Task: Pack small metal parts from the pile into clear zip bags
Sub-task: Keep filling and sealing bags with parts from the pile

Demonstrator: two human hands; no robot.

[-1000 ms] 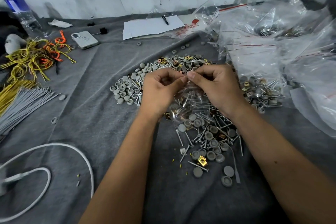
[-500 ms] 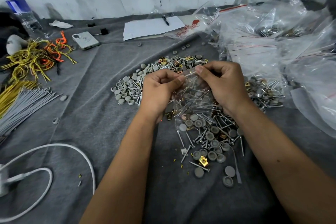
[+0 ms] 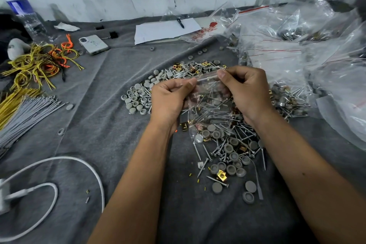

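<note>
Hands, left (image 3: pixel 170 99) and right (image 3: pixel 247 91), pinch opposite ends of a clear zip bag (image 3: pixel 210 101) over the parts pile (image 3: pixel 227 148)

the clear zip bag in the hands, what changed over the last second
The left hand and right hand, pinched close together a second ago, have drawn apart along the top strip of the small clear zip bag, the right going right and slightly up. Both still pinch it. The pile of screws and grey caps on the grey cloth is unchanged.
</note>
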